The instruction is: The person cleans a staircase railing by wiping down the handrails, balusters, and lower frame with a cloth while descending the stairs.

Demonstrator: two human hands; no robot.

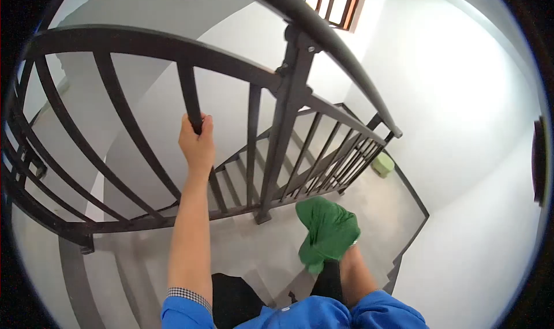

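My left hand is closed around one dark metal baluster of the stair railing, below its upper rail. A crumpled green cloth hangs at my right hand, covering nearly all of it; only the wrist side shows. The cloth is held up in front of my body, to the right of the railing post. My right fingers are hidden beneath the cloth.
A dark handrail slopes down to the right above the balusters. Grey steps lie below me, and another flight shows through the railing. A light green object sits on the landing beside the white wall.
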